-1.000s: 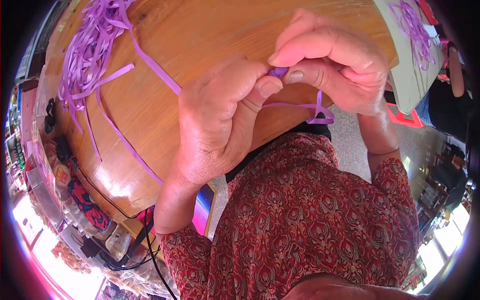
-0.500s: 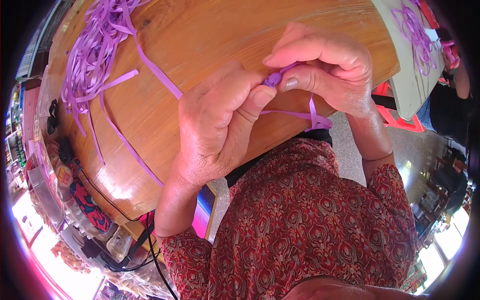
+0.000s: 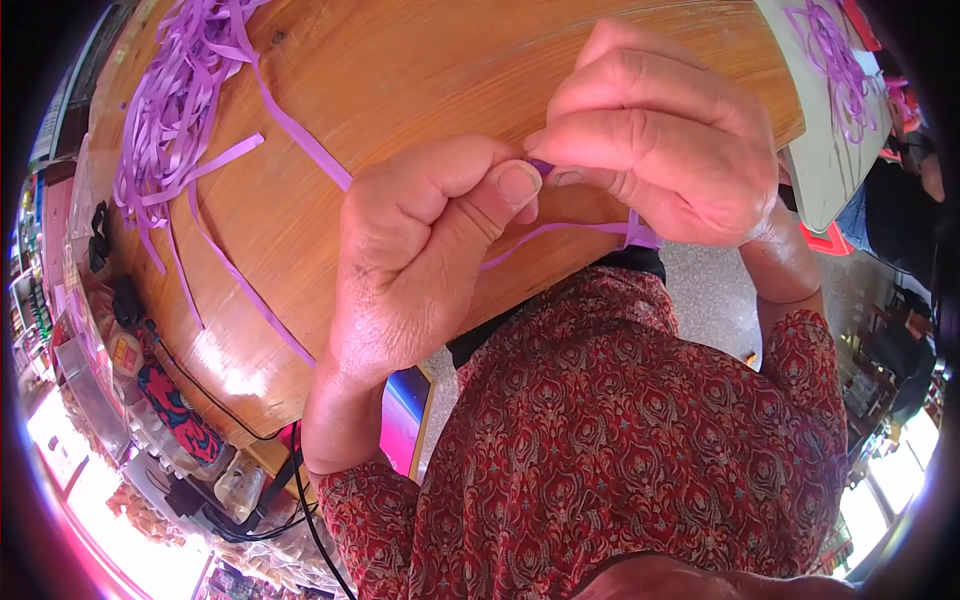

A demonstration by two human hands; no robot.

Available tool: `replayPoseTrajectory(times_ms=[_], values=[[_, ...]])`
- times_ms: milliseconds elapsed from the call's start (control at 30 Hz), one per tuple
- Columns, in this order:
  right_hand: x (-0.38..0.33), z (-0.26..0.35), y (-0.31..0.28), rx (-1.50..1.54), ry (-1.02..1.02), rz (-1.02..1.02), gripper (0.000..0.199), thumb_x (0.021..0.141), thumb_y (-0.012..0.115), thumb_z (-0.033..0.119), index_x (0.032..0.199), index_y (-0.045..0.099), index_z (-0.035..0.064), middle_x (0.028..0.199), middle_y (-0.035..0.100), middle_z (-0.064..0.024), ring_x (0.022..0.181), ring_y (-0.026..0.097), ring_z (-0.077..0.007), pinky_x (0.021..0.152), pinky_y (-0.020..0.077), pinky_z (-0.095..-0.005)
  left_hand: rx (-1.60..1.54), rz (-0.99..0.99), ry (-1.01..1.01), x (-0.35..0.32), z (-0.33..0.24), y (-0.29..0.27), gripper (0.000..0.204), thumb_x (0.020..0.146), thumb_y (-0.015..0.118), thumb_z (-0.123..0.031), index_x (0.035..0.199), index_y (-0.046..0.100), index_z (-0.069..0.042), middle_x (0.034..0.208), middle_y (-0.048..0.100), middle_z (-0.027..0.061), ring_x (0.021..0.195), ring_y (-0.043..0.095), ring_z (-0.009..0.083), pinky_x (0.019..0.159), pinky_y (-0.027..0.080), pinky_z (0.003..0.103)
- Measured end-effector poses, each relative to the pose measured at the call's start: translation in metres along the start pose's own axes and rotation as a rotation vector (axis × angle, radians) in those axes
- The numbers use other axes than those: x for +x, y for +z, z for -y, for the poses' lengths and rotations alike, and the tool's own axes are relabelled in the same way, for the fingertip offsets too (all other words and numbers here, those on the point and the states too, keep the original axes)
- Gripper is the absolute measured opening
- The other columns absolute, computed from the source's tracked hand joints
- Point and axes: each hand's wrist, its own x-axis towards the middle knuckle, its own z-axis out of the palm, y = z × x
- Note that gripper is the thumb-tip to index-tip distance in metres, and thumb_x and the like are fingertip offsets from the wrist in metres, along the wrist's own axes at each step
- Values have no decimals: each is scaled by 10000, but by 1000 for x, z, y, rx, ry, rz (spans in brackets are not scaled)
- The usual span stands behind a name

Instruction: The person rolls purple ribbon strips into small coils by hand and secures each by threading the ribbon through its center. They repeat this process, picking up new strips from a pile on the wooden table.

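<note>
The 2 hands meet above the near edge of a round wooden table (image 3: 400, 90). The left hand (image 3: 420, 260) is curled, its thumb pressed against the fingertips of the right hand (image 3: 660, 150), and between them they pinch 1 small folded bit of purple ribbon (image 3: 541, 167); only a sliver of it shows between the thumbnail and the right fingers. The right hand is bunched, fingers bent down over the pinch.

From the pinch 1 thin purple strand (image 3: 570, 230) runs below the hands and ends in a small loop under the right hand's heel. A 2nd, longer ribbon strip (image 3: 300, 135) passes from behind the left hand up across the table to a loose pile of purple ribbon strips (image 3: 170, 110) at the far left; the strips there are too tangled to count.

At the upper right, 1 pale board (image 3: 825, 150) carries another tangle of purple ribbon (image 3: 835, 60). The person wears a red patterned shirt (image 3: 620, 440). Black cables (image 3: 250, 480) hang below the table's left edge.
</note>
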Motion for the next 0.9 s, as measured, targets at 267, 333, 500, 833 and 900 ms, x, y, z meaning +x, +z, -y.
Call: replayPoseTrajectory(times_ms=[267, 333, 500, 833, 900], values=[[6, -2, 5, 232, 140, -21, 189, 707, 697, 35, 867, 630, -41, 763, 587, -110, 635, 543, -204, 556, 413, -289, -133, -65, -16, 0, 0, -1, 130, 899, 551, -88, 822, 608, 1, 728, 573, -14, 709, 498, 56, 651, 417, 196], [7, -4, 5, 259, 148, -34, 189, 710, 696, 35, 870, 630, -42, 764, 587, -110, 636, 545, -204, 558, 413, -289, -133, -12, -29, -2, -2, -3, 139, 907, 544, -106, 848, 612, 0, 755, 590, -3, 743, 518, 64, 695, 425, 199], [4, -7, 1, 307, 130, -65, 227, 716, 693, 40, 924, 642, -34, 805, 608, -112, 651, 560, -197, 565, 418, -285, -291, 31, 6, 2, 4, 0, 173, 926, 516, -137, 892, 618, -1, 814, 619, 20, 816, 544, 84, 776, 426, 222], [3, -3, -1, 218, 229, -77, 330, 679, 708, 61, 991, 647, -27, 826, 622, -109, 684, 589, -187, 589, 434, -269, -296, 21, 29, 2, 9, 1, 254, 952, 469, -212, 979, 615, -6, 859, 637, 39, 870, 549, 98, 828, 417, 252], [7, -3, -4, 122, 141, -82, 329, 676, 709, 63, 987, 649, -26, 818, 619, -110, 678, 584, -190, 575, 428, -269, -311, 25, -2, 1, 8, -1, 254, 951, 471, -213, 982, 615, -7, 861, 636, 38, 876, 549, 100, 835, 416, 254]])
